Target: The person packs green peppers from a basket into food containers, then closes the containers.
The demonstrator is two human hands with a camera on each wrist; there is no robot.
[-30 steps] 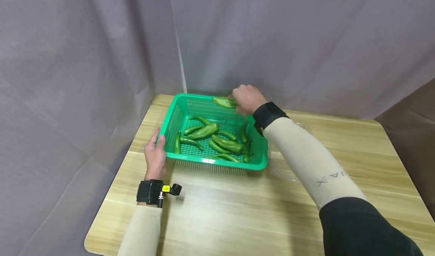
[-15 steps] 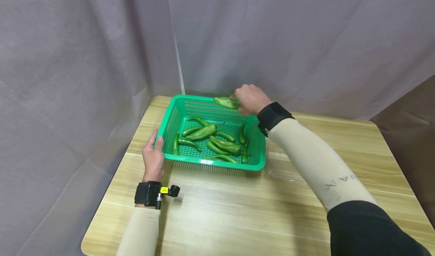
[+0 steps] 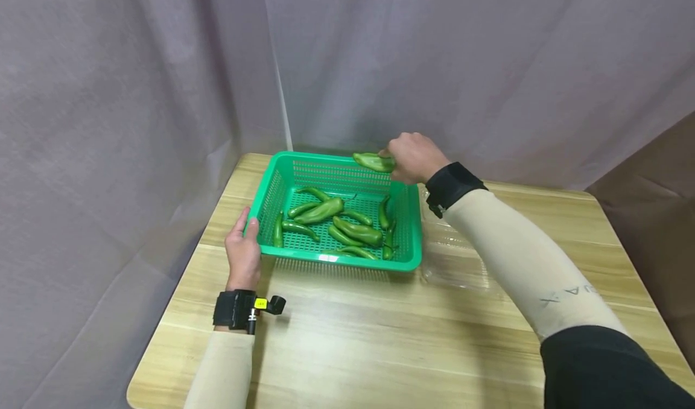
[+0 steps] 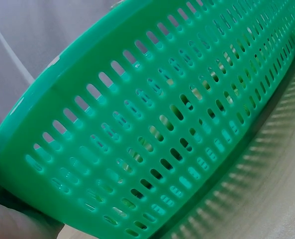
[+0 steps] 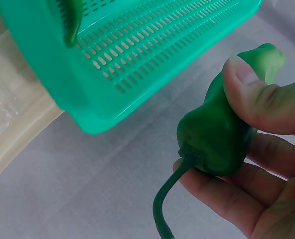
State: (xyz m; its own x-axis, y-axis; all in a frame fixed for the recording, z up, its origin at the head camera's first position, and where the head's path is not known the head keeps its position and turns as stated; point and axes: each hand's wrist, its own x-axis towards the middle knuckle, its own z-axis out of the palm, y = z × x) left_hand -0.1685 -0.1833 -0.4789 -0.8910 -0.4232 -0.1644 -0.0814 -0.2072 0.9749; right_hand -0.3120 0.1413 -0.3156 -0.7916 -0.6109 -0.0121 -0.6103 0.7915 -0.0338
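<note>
I see cream fabric arm sleeves (image 3: 529, 255), dark letters (image 3: 572, 291) on the right one, a black cloth upper sleeve (image 3: 602, 367), black wrist straps (image 3: 455, 187), a yellow label (image 3: 261, 303) at the left.

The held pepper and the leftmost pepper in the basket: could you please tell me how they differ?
The held pepper looks broader; the leftmost pepper is slender. The held pepper is raised in the right hand's grip; the leftmost pepper lies inside the basket. Both are green.

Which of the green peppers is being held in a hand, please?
It is the broad green pepper gripped by the right hand; the other visible peppers all lie inside the green basket.
</note>
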